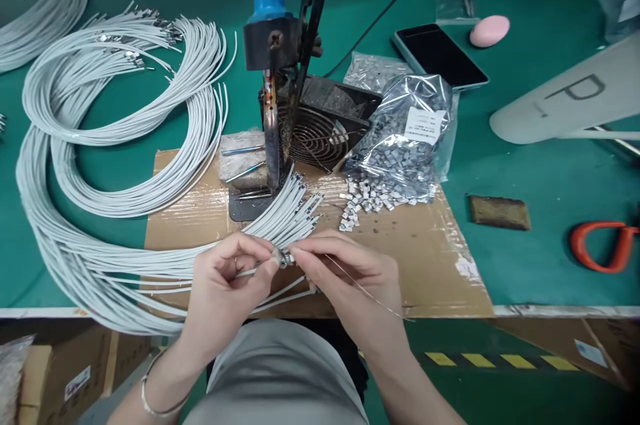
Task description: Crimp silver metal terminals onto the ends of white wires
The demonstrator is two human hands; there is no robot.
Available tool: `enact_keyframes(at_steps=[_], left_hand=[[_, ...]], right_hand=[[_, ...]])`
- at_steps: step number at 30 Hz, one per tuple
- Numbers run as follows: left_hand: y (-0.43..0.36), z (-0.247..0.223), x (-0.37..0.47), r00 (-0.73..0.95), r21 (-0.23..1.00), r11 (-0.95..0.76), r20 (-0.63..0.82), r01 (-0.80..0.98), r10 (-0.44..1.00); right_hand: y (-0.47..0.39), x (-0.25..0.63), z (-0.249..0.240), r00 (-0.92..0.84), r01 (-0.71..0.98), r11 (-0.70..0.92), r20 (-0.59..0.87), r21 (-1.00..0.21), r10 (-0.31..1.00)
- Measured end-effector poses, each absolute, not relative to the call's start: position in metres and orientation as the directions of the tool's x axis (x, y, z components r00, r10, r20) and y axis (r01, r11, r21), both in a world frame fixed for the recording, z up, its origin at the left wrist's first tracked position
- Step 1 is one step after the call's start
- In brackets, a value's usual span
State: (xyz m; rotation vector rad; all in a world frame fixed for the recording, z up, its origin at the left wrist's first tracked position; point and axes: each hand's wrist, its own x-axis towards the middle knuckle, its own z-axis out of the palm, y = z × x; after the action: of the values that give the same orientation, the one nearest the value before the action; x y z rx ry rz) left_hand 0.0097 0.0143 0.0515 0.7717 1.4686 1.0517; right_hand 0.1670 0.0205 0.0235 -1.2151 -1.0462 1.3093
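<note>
**Mid-batch: one cable end in the fingers, plenty of bare ends left**

Left hand [227,282]: thumb and index pinched together, no visible gap, on a white cable [245,273] close to its end. Right hand [353,278]: thumb and finger closed on a small metal clip [289,258] at that end, tips of both hands nearly meeting. Thin wire [367,293] trails from the right hand, near and right; looks like solder. Can't tell if the clip is seated or loose, fingers cover it.

Position: over the near edge of the cardboard [430,265], nearer than the soldering iron [271,118], well apart from its tip.

Done, by my read: far-left coil [90,135], metal pieces showing at a good share of its ends [133,57].

Left: cable bundle [280,215] between iron and hands, many ends, no clips that I can make out. Clip stock looks ample: loose pile [367,202] right of the bundle, more in the clear bag [390,152] beyond it.

No exact count possible, strands overlap. This end looks unfinished.
</note>
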Motion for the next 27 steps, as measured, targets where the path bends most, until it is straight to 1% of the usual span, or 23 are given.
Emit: enact_keyframes(at_steps=[3, 10, 16, 20, 27], left_hand=[[0.015, 0.052, 0.011, -0.169, 0.913, 0.401, -0.407, -0.071, 0.898], [0.015, 0.045, 0.007, -0.189, 0.925, 0.373, -0.380, -0.074, 0.905], [0.012, 0.035, -0.006, -0.075, 0.946, 0.325, -0.324, 0.006, 0.943], [0.010, 0.032, -0.007, -0.064, 0.951, 0.307, -0.304, 0.031, 0.950], [0.009, 0.031, -0.007, -0.059, 0.952, 0.302, -0.299, 0.048, 0.953]], right_hand=[[0.021, 0.167, 0.024, 0.025, -0.112, -0.115, -0.119, -0.987, 0.993], [0.017, 0.172, 0.016, 0.046, -0.105, -0.062, -0.067, -0.993, 0.997], [0.012, 0.172, 0.014, -0.039, -0.133, -0.059, -0.055, -0.989, 0.998], [0.011, 0.169, 0.019, -0.063, -0.149, -0.073, -0.064, -0.986, 0.996], [0.011, 0.168, 0.021, -0.038, -0.165, -0.042, -0.036, -0.985, 0.999]])
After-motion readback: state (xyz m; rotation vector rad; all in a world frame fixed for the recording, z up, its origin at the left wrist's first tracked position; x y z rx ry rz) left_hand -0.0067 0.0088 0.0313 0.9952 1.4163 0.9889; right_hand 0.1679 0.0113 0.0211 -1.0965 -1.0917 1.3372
